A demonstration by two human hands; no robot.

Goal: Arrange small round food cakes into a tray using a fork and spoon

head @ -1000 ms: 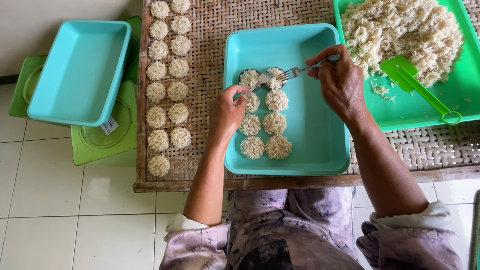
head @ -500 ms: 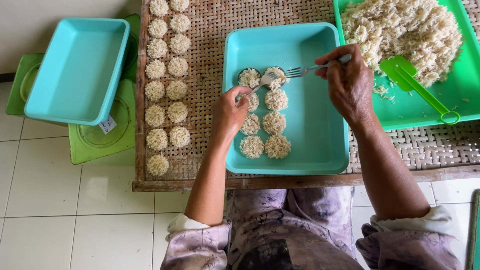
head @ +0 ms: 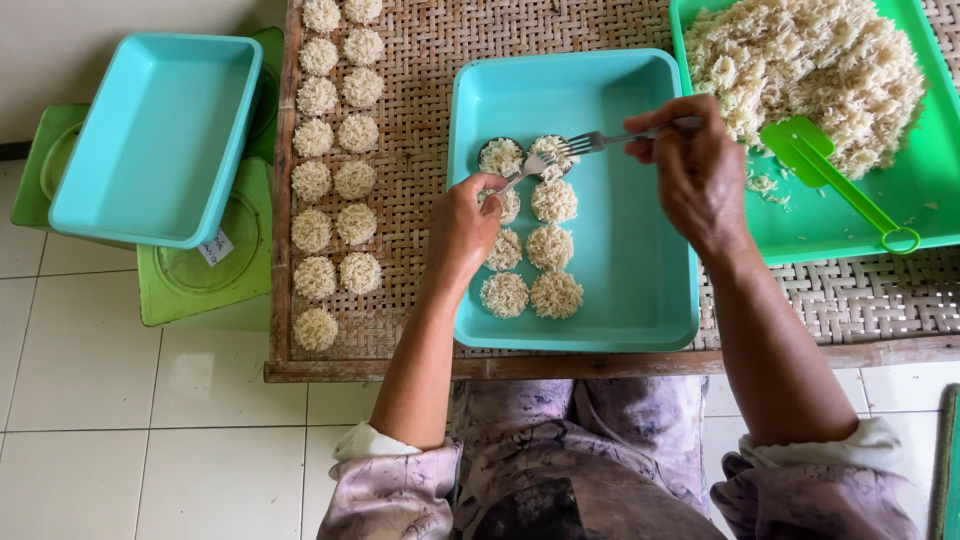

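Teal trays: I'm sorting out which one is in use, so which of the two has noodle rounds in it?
The teal tray on the woven mat, under both hands, holds the noodle rounds; the other tray on green stools is bare.

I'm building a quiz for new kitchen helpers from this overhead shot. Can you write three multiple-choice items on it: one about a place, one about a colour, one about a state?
1. Where does the loose heap of noodles lie?
A. in the green tray
B. on the floor tiles
C. in the tub on the stools

2. What colour is the tub under both hands?
A. red
B. turquoise
C. black

3. What is the state of the second turquoise tub, on the green stools?
A. full of noodles
B. upside down
C. empty

Answers:
1 A: the heap fills the green tray, beside a green scoop.
2 B: its walls and floor are turquoise around the round noodle cakes.
3 C: only its bare bottom shows.

The right hand holds a fork; the left hand holds another utensil.
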